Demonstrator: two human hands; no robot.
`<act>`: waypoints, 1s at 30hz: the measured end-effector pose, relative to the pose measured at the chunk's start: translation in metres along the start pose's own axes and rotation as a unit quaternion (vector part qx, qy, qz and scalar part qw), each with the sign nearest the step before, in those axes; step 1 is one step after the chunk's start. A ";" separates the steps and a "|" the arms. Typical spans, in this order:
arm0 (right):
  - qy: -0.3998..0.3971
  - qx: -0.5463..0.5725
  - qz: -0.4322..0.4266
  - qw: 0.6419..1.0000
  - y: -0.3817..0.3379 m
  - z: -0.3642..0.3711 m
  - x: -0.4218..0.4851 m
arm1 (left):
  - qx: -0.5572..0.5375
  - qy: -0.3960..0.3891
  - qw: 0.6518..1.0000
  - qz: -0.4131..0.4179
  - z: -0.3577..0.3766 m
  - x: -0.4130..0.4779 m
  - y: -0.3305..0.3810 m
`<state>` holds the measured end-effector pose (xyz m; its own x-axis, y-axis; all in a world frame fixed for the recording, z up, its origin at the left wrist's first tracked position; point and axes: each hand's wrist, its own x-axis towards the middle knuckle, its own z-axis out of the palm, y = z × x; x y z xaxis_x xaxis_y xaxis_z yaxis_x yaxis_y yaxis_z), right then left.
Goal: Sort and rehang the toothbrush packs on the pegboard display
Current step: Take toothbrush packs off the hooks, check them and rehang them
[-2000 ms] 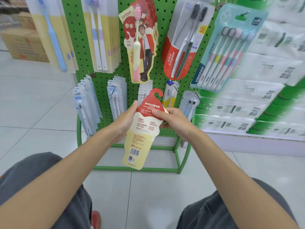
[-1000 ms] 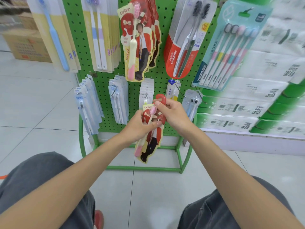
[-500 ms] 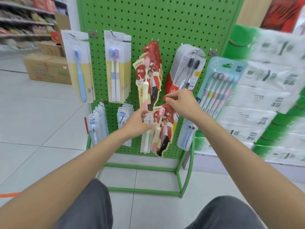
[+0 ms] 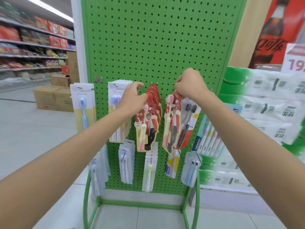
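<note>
As the pegboard (image 4: 156, 38) stands: close to sorted, by my reading; each peg in view carries one kind of pack, in the upper row and the lower row (image 4: 149, 171) alike
Red stack (image 4: 151, 119): hangs mid-board on its peg (image 4: 154, 83), many packs deep; seems to lack only one more
Loose pack (image 4: 170, 123): same red kind, held up just right of the stack, hanging in front of the black-brush pack (image 4: 188, 119); not yet on the peg
Right hand (image 4: 189, 85): fingers curled tight, pinching the loose pack's top
Left hand (image 4: 133, 96): fingers bent onto the stack's upper front, just below the peg; whether it pinches a pack or only steadies the stack I cannot tell
Left to do: probably slide the loose pack's hanger over the peg tip; whether more packs wait out of view cannot be told
Around: shelves (image 4: 33, 47) far left, tissue packs (image 4: 272, 104) piled right of the board, boxes (image 4: 52, 98) on the floor, teal pack (image 4: 208, 138) at the board's right edge
In the way: the stack fills much of the peg, so little tip looks free; the left hand crowds that spot; the black-brush pack just behind could snag the loose one
</note>
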<state>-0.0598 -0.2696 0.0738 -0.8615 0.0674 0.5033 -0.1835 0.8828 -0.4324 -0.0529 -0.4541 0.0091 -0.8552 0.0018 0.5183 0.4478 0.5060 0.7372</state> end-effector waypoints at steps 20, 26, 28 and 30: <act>-0.067 0.057 -0.056 0.995 0.008 0.017 0.080 | 0.044 -0.169 0.983 -0.053 0.021 0.051 -0.021; -0.063 0.057 -0.105 0.991 0.014 0.028 0.086 | -0.003 -0.176 0.981 -0.080 0.023 0.051 -0.025; -0.057 0.062 -0.108 0.991 0.014 0.027 0.090 | -0.006 -0.181 0.980 -0.079 0.022 0.051 -0.026; -0.035 0.100 -0.102 0.989 0.015 0.022 0.095 | -0.008 -0.184 0.980 -0.076 0.022 0.051 -0.027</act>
<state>-0.1549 -0.2606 0.0989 -0.8265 -0.1402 0.5451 -0.4402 0.7645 -0.4708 -0.1148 -0.4486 0.0063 -0.9471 0.2395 0.2134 0.3099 0.5116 0.8014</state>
